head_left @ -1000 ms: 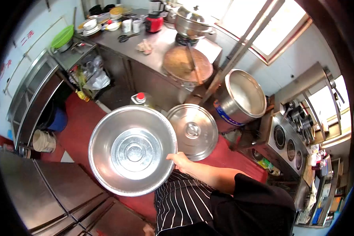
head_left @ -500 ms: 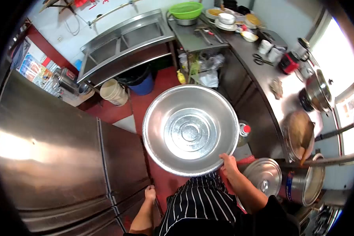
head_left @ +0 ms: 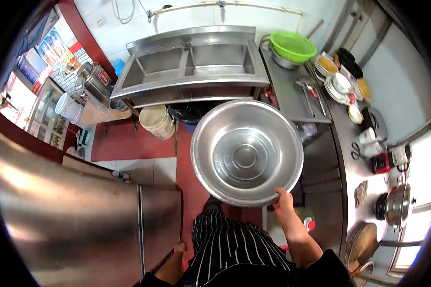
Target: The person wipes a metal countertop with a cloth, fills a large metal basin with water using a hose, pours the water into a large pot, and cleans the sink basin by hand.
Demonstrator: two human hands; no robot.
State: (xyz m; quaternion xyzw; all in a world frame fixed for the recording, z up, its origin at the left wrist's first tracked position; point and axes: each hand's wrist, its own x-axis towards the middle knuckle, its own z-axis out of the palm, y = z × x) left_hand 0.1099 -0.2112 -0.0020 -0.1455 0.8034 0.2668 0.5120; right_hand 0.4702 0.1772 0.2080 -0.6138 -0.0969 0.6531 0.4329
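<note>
A large round metal basin [head_left: 246,186] hangs in front of me, its hollow inside facing up. My right hand [head_left: 283,201] is closed on its near right rim, thumb over the edge. My left hand [head_left: 180,247] is low beside the steel cabinet [head_left: 160,225], apart from the basin. Its fingers look curled in, and I see nothing in them. Below the basin is my striped apron [head_left: 234,246].
Ahead stands a steel double sink [head_left: 191,79], with a white bucket [head_left: 156,122] and a black-lined bin below it. The counter [head_left: 340,158] on the right carries dishes, a red blender [head_left: 382,163] and a pot [head_left: 398,205]. A red-capped jug [head_left: 309,224] stands below.
The view has moved forward and turned left, so the sink appears nearer. The basin travels along in my right hand. My left hand stays low beside the steel cabinet.
</note>
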